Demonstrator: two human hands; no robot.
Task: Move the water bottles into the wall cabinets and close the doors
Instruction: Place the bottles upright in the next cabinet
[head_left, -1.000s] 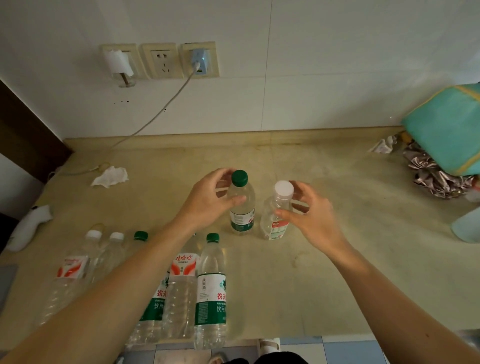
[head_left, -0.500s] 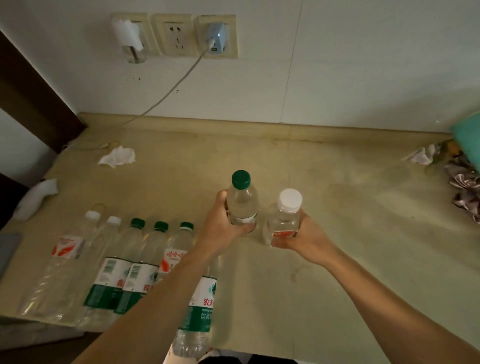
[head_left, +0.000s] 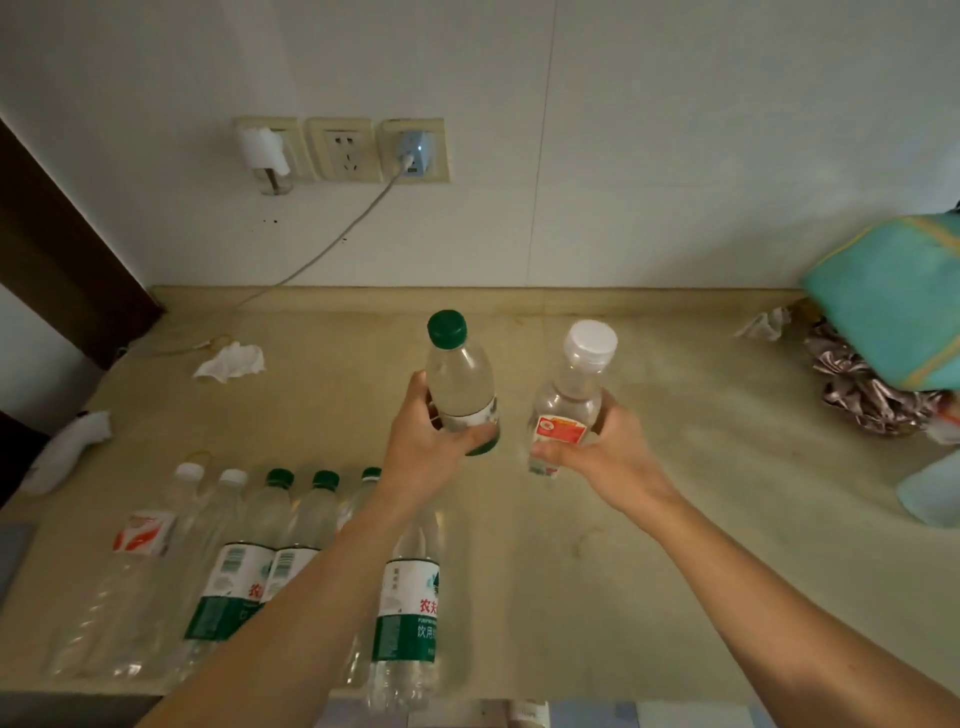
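Right now both hands are up over the counter (head_left: 675, 467), each w/ a small bottle. Left hand (head_left: 426, 441) grips the green-cap bottle (head_left: 460, 384) round its lower half, fingers curled across the label, thumb on the far side; bottle upright, leaning a bit left. Right hand (head_left: 602, 447) clamps the white-cap bottle (head_left: 569, 400) at the red label, thumb across the front, fingers wrapped behind; it tilts slightly right. The 2 bottles sit side by side, near but not touching, both clear of the counter as far as I can tell.

Below-left, a row of bigger bottles (head_left: 228, 571) stands at the front edge: two white caps on the left, then green caps; one more w/ a green label (head_left: 408, 608) is partly hidden behind the left forearm.

Back wall has 3 sockets (head_left: 343, 150); a charger (head_left: 413, 150) is plugged into the right one, its cable (head_left: 332, 244) running down to the counter. Crumpled tissue (head_left: 231, 361) lies near the back-left. Teal cloth (head_left: 893, 306) and a shiny scrunched thing (head_left: 867, 395) at right. Cabinets not in view.
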